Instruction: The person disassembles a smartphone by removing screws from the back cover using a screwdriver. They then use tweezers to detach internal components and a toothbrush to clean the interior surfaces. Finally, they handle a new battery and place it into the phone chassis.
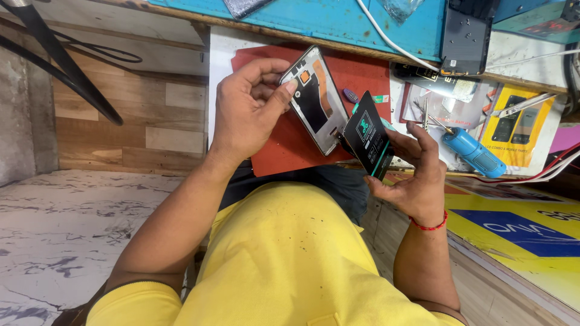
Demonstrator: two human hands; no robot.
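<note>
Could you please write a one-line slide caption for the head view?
Left hand holds an opened phone frame over a red mat while right hand holds a black battery.

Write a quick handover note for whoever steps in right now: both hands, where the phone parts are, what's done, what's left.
Left hand: holds the opened phone frame by its edge, inside facing up, over the red mat.
Right hand: grip on a flat black battery, tilted, beside the frame's lower end.
Nearby: blue screwdriver and tweezers on the bench to the right; another phone lies on the blue shelf.
Done: phone is open, back cover off.
Left: battery is not seated in the frame; frame not closed.
</note>
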